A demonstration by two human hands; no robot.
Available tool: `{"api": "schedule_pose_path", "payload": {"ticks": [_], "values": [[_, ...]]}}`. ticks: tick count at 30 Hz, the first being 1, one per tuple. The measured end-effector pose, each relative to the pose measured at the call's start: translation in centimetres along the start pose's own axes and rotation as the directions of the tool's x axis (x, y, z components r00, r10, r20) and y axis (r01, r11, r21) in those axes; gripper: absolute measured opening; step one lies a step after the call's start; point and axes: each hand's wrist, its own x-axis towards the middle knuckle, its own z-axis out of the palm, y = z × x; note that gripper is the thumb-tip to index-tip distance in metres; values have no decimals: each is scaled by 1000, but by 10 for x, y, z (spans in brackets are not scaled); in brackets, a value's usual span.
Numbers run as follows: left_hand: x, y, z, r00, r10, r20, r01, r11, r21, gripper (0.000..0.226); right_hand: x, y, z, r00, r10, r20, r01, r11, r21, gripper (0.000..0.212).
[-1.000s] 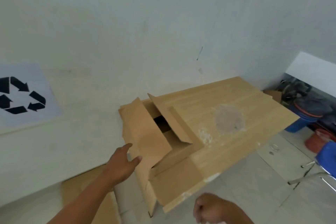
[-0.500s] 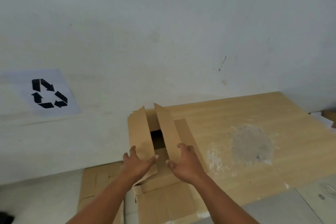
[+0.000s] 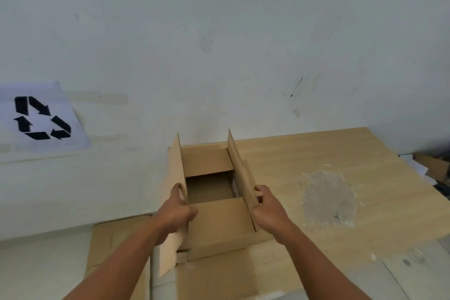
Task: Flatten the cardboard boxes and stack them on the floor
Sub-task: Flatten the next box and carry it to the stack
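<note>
A brown cardboard box (image 3: 214,224) stands at the left end of a wooden table, its top open. My left hand (image 3: 176,212) grips the upright left flap (image 3: 175,168). My right hand (image 3: 266,207) grips the upright right flap (image 3: 239,170). Both long flaps stand nearly vertical and apart, so the dark inside of the box shows between them. The near short flap and the far short flap lie folded inward. On the floor below the table's left end lies a flattened cardboard sheet (image 3: 109,246).
The wooden table (image 3: 316,153) runs to the right along a white wall and has a worn grey patch (image 3: 328,197). A paper with a black recycling sign (image 3: 41,118) hangs on the wall at left. Cardboard and clutter (image 3: 431,168) sit past the table's right end. Tiled floor (image 3: 414,275) shows at lower right.
Both hands came onto the box and took hold of the long flaps. The flaps, leaning together before, now stand pulled apart and upright. The view has shifted closer to the box.
</note>
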Motion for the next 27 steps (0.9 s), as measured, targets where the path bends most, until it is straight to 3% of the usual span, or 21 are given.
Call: {"api": "schedule_pose_path", "payload": {"ticks": [8,10,11,13,14,16,18,19,22,27], "values": [[3,-4,-12,999,23,40,-18,993,-118,91,21,24,-29,989,118,-93,-109,990,89,75],[2,-7,-10,1000,15,-2,-15,990,-142,86,27,26,-30,989,78,-127,-88,994,-70,81],[1,-9,-8,999,12,-35,-17,988,-153,84,31,27,-31,988,25,-151,-65,962,-265,88],[-2,-11,-5,994,2,-107,-22,983,-184,77,35,27,-28,972,-167,-164,11,733,-680,101],[-4,-11,-3,991,5,-136,-31,981,-192,72,37,24,-25,948,-303,-102,106,599,-794,103],[-7,-7,0,983,26,-183,-51,990,-134,65,45,19,-15,862,-482,159,364,370,-855,101],[-8,-3,3,965,61,-256,-61,998,7,67,52,12,-5,819,-431,379,506,230,-831,102],[-8,-1,4,950,105,-294,-83,993,86,70,55,6,-2,838,-354,414,513,257,-819,103],[-11,5,4,908,240,-343,-140,946,292,72,64,-8,-2,867,-157,473,485,485,-728,86],[-6,5,8,876,222,-427,-60,931,360,57,83,-27,-15,875,-191,446,404,795,-453,17]]}}
